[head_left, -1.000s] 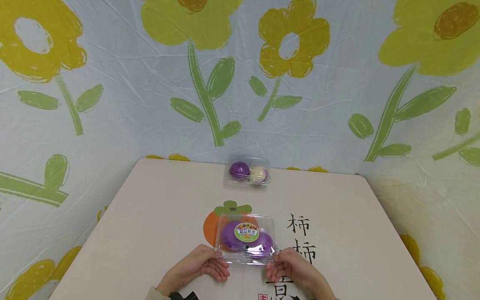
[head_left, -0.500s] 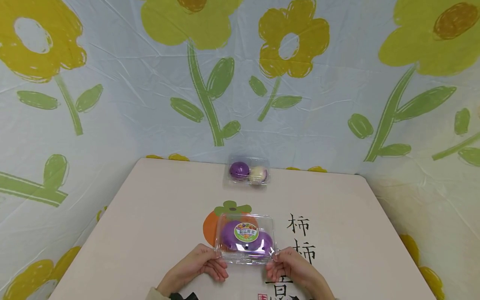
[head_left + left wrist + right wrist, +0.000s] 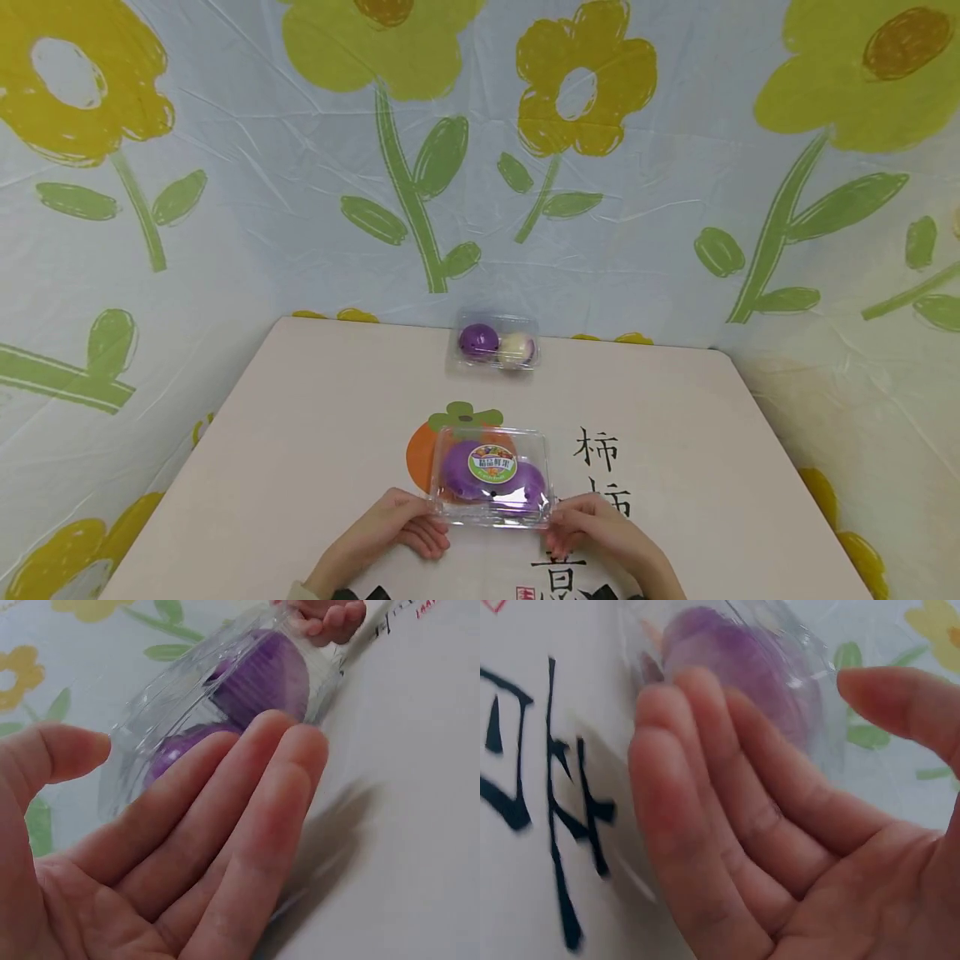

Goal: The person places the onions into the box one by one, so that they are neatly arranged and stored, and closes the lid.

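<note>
A clear plastic clamshell box lies near the front of the table, holding two rounded purple things under a round fruit label. My left hand is at its near left corner. In the left wrist view that hand's thumb stands apart from its relaxed fingers, the box just beyond. At the near right corner is my right hand. The right wrist view shows its thumb and loosely bent fingers spread apart too, with a striped purple thing behind in the box.
A second clear box stands at the table's back edge with one purple and one cream-and-purple rounded thing. The pale table bears a printed persimmon and black characters. Flowered cloth hangs behind and at both sides.
My right hand has shifted slightly right and my left hand slightly left, both at the box's near corners. The boxes have stayed in place.
</note>
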A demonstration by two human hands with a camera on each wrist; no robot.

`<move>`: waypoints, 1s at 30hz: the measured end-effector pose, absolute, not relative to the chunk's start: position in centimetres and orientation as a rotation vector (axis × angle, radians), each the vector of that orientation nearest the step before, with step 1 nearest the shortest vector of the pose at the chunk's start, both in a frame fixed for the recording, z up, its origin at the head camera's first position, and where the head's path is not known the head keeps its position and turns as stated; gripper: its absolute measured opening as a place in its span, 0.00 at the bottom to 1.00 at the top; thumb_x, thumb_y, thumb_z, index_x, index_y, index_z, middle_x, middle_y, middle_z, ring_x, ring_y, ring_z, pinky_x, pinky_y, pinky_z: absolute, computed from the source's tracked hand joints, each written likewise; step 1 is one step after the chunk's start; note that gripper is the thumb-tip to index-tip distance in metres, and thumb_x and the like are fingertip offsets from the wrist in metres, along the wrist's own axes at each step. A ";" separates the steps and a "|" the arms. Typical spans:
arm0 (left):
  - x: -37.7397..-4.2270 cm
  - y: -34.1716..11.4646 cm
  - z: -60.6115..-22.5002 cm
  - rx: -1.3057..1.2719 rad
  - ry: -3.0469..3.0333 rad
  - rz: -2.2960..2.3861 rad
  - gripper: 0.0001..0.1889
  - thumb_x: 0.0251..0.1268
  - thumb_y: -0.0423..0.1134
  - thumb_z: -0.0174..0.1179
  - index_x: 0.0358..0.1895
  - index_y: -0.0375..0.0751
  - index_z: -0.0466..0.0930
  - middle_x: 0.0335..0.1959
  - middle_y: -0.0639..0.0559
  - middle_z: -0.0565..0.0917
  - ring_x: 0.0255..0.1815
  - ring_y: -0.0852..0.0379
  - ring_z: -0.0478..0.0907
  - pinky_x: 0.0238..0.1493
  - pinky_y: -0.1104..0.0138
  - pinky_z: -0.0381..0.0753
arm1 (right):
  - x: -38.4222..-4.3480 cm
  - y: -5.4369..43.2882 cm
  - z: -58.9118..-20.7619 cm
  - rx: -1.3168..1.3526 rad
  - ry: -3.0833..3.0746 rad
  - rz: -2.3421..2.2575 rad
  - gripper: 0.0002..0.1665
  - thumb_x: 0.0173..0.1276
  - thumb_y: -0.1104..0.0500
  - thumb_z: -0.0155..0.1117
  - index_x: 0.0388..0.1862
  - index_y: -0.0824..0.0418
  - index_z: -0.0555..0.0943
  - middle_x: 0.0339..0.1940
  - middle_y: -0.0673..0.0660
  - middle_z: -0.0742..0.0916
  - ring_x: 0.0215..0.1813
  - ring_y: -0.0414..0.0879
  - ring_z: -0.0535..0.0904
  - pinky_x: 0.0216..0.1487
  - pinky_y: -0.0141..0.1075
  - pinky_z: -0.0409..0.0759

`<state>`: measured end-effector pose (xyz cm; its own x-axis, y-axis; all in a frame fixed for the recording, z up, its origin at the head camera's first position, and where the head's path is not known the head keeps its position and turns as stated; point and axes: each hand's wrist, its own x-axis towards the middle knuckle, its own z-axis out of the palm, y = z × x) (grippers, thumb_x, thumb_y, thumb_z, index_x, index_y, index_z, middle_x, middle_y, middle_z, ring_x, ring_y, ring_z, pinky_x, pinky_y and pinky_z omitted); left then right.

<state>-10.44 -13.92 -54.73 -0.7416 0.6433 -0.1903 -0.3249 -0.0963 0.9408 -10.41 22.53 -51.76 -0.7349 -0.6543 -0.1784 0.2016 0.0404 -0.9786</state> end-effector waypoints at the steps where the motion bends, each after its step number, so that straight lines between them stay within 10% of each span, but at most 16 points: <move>1: -10.4 -14.2 -54.6 0.356 1.573 1.906 0.23 0.77 0.42 0.50 0.42 0.18 0.81 0.35 0.35 0.87 0.32 0.50 0.88 0.36 0.63 0.87 | -10.3 22.8 -51.4 -0.454 1.778 -1.739 0.20 0.77 0.62 0.51 0.44 0.83 0.78 0.35 0.73 0.86 0.32 0.46 0.85 0.38 0.39 0.87; 12: -9.9 -15.0 -51.8 0.344 2.388 1.900 0.09 0.71 0.34 0.59 0.46 0.31 0.81 0.38 0.39 0.86 0.31 0.54 0.83 0.31 0.65 0.85 | -9.2 22.4 -49.6 -0.297 2.565 -1.745 0.16 0.70 0.65 0.63 0.56 0.66 0.78 0.47 0.63 0.86 0.45 0.47 0.84 0.45 0.37 0.85; 20: -9.4 -13.1 -51.8 0.500 2.681 1.670 0.41 0.62 0.45 0.70 0.75 0.37 0.60 0.74 0.42 0.66 0.73 0.41 0.63 0.67 0.44 0.67 | -8.5 20.1 -50.1 -0.530 2.822 -1.518 0.51 0.65 0.58 0.71 0.80 0.51 0.54 0.79 0.57 0.63 0.74 0.61 0.62 0.68 0.54 0.68; 26: -9.4 -12.0 -52.8 0.594 2.568 1.704 0.52 0.60 0.50 0.70 0.81 0.44 0.45 0.81 0.45 0.48 0.79 0.41 0.45 0.71 0.39 0.51 | -8.3 19.0 -51.2 -0.609 2.656 -1.472 0.60 0.66 0.51 0.69 0.83 0.50 0.38 0.82 0.57 0.40 0.79 0.68 0.38 0.66 0.72 0.47; 30: -9.7 -11.5 -53.7 0.813 2.513 1.759 0.49 0.65 0.43 0.67 0.81 0.42 0.42 0.81 0.45 0.45 0.80 0.40 0.41 0.75 0.50 0.47 | -8.3 18.6 -51.8 -0.642 2.584 -1.454 0.60 0.69 0.50 0.66 0.82 0.55 0.35 0.82 0.59 0.37 0.79 0.67 0.34 0.74 0.57 0.43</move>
